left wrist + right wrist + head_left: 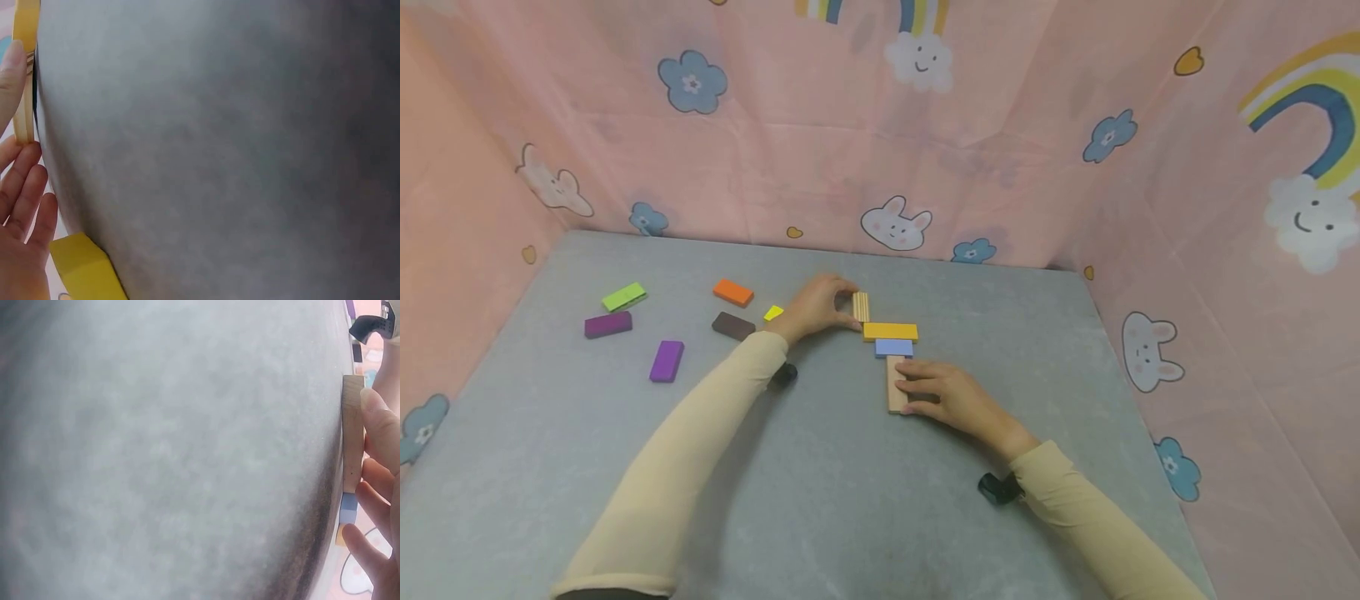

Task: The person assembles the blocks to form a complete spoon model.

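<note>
Presently | hands [811, 310] [958, 402] holding: left, striped block [861, 307]; right, wooden block [896, 392] | rabbit print [895, 225] behind

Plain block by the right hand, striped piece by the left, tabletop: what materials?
Plain block: likely bare wood, matte; fine grain shows in the right wrist view.
Striped piece: probably wood too, judging by its pale tan colour; lines could be grooves or print.
Tabletop: mottled grey, low sheen; laminate or sheet covering, can't tell.

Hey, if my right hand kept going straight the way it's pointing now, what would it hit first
The plain wooden block, which the right hand is touching; whether it would clear the block's top is hard to judge.
</note>
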Tool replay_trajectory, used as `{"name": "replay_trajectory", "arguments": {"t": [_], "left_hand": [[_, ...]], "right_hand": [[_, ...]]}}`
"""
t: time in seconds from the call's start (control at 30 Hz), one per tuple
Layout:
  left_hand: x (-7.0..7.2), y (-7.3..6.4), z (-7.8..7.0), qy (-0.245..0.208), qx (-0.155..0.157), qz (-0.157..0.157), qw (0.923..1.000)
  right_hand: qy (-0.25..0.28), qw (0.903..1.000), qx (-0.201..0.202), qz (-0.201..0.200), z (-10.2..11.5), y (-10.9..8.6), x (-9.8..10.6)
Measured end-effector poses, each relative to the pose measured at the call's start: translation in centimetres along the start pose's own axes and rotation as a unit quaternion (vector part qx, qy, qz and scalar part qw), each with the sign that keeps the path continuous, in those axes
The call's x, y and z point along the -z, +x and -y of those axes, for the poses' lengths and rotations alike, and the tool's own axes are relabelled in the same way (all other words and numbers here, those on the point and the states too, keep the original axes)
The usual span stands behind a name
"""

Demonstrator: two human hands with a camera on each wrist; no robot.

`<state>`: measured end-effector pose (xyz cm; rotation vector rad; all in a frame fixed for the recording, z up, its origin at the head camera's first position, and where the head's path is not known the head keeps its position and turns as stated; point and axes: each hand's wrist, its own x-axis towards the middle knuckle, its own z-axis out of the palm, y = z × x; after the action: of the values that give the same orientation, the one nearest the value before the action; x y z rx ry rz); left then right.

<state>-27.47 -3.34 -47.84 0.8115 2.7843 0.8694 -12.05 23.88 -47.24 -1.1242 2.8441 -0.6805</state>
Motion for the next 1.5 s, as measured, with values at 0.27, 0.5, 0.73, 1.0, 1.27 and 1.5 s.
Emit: {"name": "replay_trajectory", "arguments": {"t": [0.27, 0.5, 0.73, 1.0, 1.27, 1.5], "left_hand": [[-0.1, 0.0, -0.1, 0.014, -0.001, 0.007, 0.9999], [-0.2, -0.1, -0.2, 0.016, -0.001, 0.011, 0.9998], [-0.1, -0.1, -0.1, 0.006, -0.005, 0.015, 0.9998], [1.0, -0.7, 0.4, -0.041, -0.002, 0.040, 0.9983], [5.1, -2.9, 0.5, -0.103, 0.003, 0.035, 0.9940], [8.9, -6.6, 2.4, -0.142, 0.015, -0.025, 0.9895]], "right_hand": [[0.009, 0.9999, 0.003, -0.004, 0.1, 0.0, 0.1], [0.005, 1.0000, 0.001, 0.001, 0.2, 0.0, 0.2], [0.004, 0.9999, -0.002, 0.009, 0.2, 0.0, 0.4], [0.005, 1.0000, 0.004, 0.002, 0.0, 0.0, 0.2], [0.009, 1.0000, 0.001, 0.001, 0.1, -0.1, 0.2], [0.020, 0.9998, 0.000, 0.003, 0.0, -0.2, 0.1]]}}
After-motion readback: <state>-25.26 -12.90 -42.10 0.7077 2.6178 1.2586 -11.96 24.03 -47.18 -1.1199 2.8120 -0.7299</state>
